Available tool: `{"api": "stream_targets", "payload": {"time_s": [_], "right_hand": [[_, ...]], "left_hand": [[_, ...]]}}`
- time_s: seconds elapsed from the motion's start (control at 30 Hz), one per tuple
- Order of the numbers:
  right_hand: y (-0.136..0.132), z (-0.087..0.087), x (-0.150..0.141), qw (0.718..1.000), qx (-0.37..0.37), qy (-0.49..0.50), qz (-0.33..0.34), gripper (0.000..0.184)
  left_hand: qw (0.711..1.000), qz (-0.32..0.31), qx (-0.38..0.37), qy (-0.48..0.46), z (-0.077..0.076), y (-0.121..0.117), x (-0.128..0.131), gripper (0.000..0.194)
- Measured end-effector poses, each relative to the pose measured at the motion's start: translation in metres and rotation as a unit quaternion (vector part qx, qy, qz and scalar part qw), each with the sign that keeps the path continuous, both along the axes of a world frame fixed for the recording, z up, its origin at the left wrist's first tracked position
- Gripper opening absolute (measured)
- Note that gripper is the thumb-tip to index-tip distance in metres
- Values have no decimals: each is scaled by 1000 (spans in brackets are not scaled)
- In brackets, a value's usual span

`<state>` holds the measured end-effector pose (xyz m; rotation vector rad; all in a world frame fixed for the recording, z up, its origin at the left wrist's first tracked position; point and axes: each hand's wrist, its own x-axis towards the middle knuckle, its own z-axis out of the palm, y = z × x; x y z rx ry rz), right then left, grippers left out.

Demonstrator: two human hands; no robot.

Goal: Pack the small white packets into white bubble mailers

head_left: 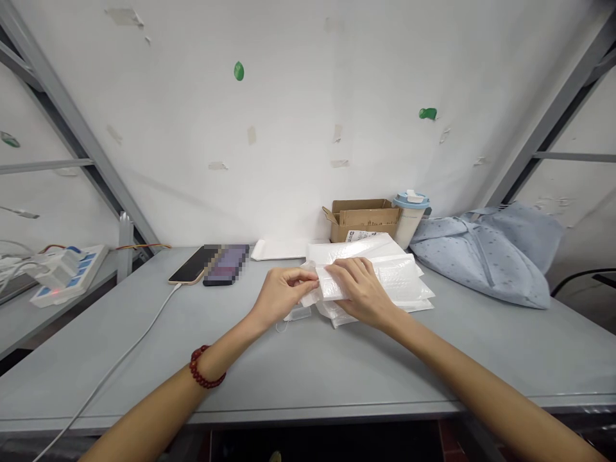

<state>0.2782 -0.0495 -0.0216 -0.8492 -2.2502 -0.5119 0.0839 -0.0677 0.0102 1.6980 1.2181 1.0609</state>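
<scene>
Several white bubble mailers [399,279] lie in a loose stack at the middle of the desk, their edges fanned out to the right. My right hand [360,289] grips the top bubble mailer [330,285], fingers over its upper face and the thumb underneath. At that mailer's left end, my left hand [283,292] pinches the translucent flap edge between thumb and fingers. Exactly what lies between those fingertips is partly hidden. Below the left hand, a small clear packet [299,313] with a thin loop rests on the desk, partly covered.
Behind the mailers stand an open cardboard box [363,218] and a blue-lidded cup [409,215]. A light blue cloth bag [481,256] lies on the right. Two phones [187,266] [226,266], one with a white cable [129,350], and a power strip [77,276] are at left.
</scene>
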Motion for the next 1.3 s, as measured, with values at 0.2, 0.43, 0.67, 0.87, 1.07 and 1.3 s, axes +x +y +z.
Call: {"api": "stream_targets", "payload": {"time_s": [0.2,0.43,0.67,0.87,1.07,1.3], "right_hand": [[-4,-4,-4,1000,11,-5,25,37],[-11,-3,-11,998,28,-5,49,37],[-5,0,-4,999,28,3,35,40],[1,5,4,998,67,-5,6,44],[0,7,5,992,115,-43,-18,50],[-2,5,4,985,157,-56,-44,44]], "left_hand": [[997,36,60,33,-10,-5,5,11],[977,63,148,144,-21,-12,11,12],[940,124,265,176,-18,-4,0,9],[980,97,128,115,0,7,-9,28],[998,-23,-54,25,6,9,-10,40],[998,-6,-44,-49,5,7,-8,41]]}}
